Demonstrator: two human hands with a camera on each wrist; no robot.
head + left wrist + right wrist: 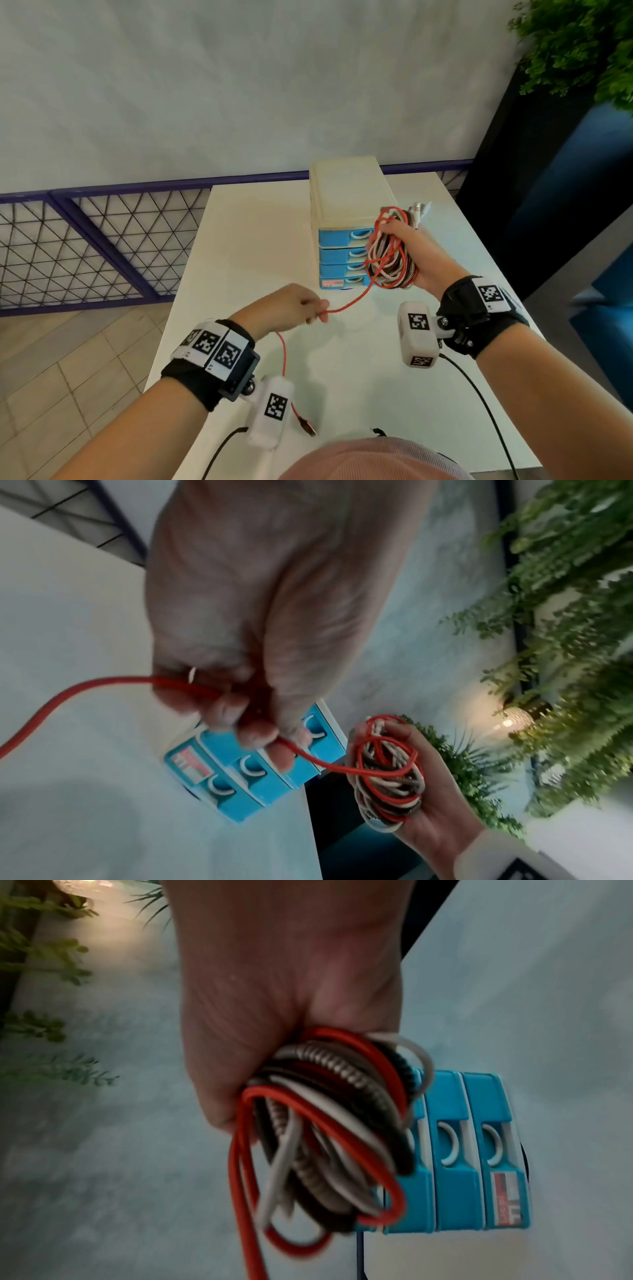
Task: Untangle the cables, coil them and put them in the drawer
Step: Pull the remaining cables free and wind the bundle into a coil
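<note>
The tangled bundle of red, white and dark braided cables (390, 255) was held aloft in the right hand (416, 255), its fingers curled tightly round it, just beside the cream drawer unit with 4 shut blue drawers (344, 253), probably to steady it while the thin red cable strand (349, 301), pinched between the left hand's (284, 305) closed fingertips, was drawn taut and free.

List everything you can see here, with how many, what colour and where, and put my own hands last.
cable bundle: one, red, white and dark cables mixed, held in front of the drawers
red cable: one, runs from the bundle through the left hand, end dangling below it
drawer unit: one, cream shell, four blue drawers, all shut, far side of table
table: one, white
plants: green, upper right
fence: purple frame, left of table
left hand: pinches the red cable
right hand: grips the bundle
</note>
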